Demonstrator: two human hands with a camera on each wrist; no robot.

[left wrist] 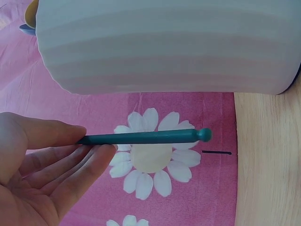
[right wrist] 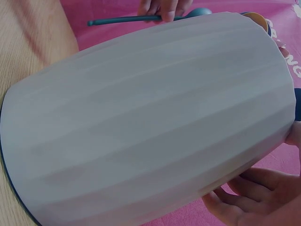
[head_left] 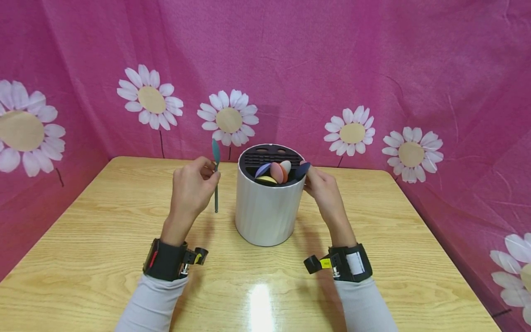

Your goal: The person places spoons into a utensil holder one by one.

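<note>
My left hand (head_left: 192, 184) pinches a teal spoon (head_left: 216, 152) by its handle, bowl up and knob end down, left of a white ribbed utensil holder (head_left: 267, 216). Close up in the left wrist view, the teal handle (left wrist: 146, 137) lies between thumb and fingertips. My right hand (head_left: 323, 189) grips the holder at its upper right side, by the rim. A navy spoon (head_left: 302, 170) leans out beside those fingers and partly hides them. In the right wrist view, several fingers (right wrist: 256, 188) rest along the ribbed wall.
Inside the holder stand purple (head_left: 263, 169), yellow (head_left: 266, 179), pink (head_left: 276, 172), orange (head_left: 284, 173) and white (head_left: 286, 165) utensil heads. Behind them is a dark slotted insert (head_left: 269, 150). The wooden table (head_left: 103, 240) meets a pink flowered cloth (head_left: 290, 69) at back and sides.
</note>
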